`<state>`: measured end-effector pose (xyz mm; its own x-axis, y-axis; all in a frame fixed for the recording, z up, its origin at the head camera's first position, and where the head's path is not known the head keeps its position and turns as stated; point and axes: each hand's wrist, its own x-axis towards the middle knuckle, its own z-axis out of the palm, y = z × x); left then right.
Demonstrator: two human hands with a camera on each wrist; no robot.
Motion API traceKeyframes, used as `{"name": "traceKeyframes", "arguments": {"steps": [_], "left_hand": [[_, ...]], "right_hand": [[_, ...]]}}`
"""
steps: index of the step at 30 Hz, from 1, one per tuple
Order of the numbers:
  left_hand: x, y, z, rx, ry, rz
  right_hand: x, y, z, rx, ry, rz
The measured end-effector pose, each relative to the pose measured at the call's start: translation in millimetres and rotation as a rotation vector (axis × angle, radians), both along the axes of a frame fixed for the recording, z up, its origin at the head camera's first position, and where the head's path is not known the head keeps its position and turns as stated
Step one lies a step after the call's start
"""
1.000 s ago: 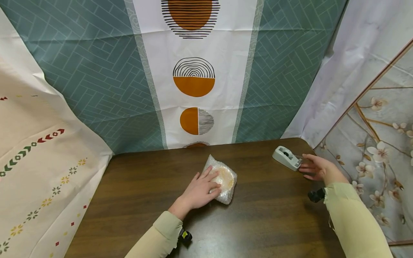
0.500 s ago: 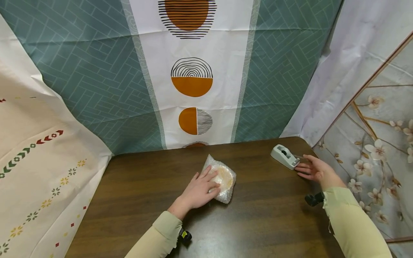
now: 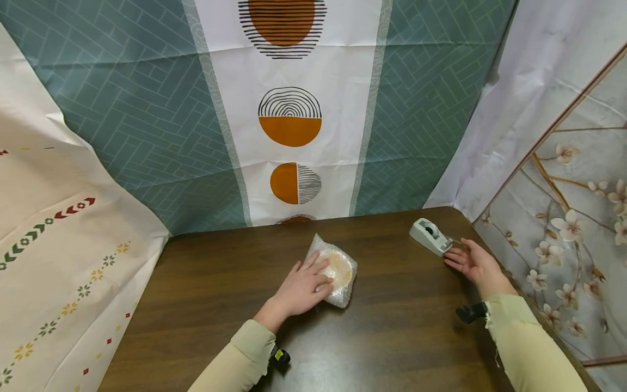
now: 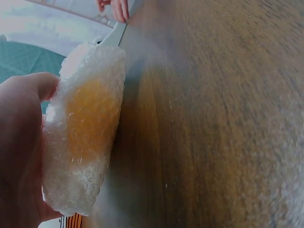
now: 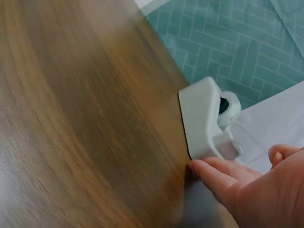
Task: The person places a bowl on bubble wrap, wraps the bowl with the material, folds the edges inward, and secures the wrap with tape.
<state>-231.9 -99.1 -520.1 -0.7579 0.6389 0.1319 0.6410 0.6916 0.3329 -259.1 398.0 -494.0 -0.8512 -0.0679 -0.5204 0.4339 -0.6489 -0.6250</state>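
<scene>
A bubble-wrapped package (image 3: 343,272) with a round yellowish thing inside lies mid-table. My left hand (image 3: 303,286) rests on its top with fingers spread, as the left wrist view shows the wrap (image 4: 80,190) beneath the palm. At the far right stands a white tape dispenser (image 3: 431,237), its roll (image 5: 231,109) plain in the right wrist view. My right hand (image 3: 477,267) is at the dispenser's cutter end. Thumb and forefinger pinch a faint clear strip of tape (image 3: 455,240), while the other fingers (image 5: 213,175) extend to the dispenser's base.
The brown wooden table (image 3: 220,283) has its back edge against a green and white patterned curtain (image 3: 186,163). A cream cloth (image 3: 73,261) hangs at the left, and a flowered cloth (image 3: 578,218) borders the right side.
The view has shifted slightly. My right hand has turned a little, its fingers opening more palm-up beside the dispenser. My left hand and the package stay where they were.
</scene>
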Motion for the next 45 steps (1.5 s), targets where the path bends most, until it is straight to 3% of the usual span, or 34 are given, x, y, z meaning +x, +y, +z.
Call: {"name": "traceKeyframes", "arguments": {"steps": [3,12,19,25,28,37,45], "left_hand": [[-1.0,0.2,-2.0,-0.005,-0.001,0.004],[-0.7,0.6,-0.9,-0.009,-0.017,0.011],[-0.1,0.5,0.5,-0.011,-0.006,0.007],[-0.1,0.2,0.6,-0.011,-0.011,0.010],[-0.1,0.1,0.3,-0.007,-0.018,0.010],[-0.4,0.7,-0.4,-0.021,-0.018,0.009],[0.0,0.5,-0.8,-0.024,-0.029,0.017]], "right_hand": [[2.9,-3.6,-3.8,-0.096,-0.016,-0.063],[8.6,-15.3,-13.0,-0.240,-0.030,-0.205],[12.4,-20.2,-22.7,-0.294,0.034,-0.234],[18.0,-18.0,-31.7,-0.259,0.077,-0.221],[19.1,-16.7,-33.4,-0.196,0.092,-0.198],[19.8,-11.5,-37.1,0.178,0.115,-0.163],[16.4,-8.2,-53.8,0.706,0.113,-0.152]]}}
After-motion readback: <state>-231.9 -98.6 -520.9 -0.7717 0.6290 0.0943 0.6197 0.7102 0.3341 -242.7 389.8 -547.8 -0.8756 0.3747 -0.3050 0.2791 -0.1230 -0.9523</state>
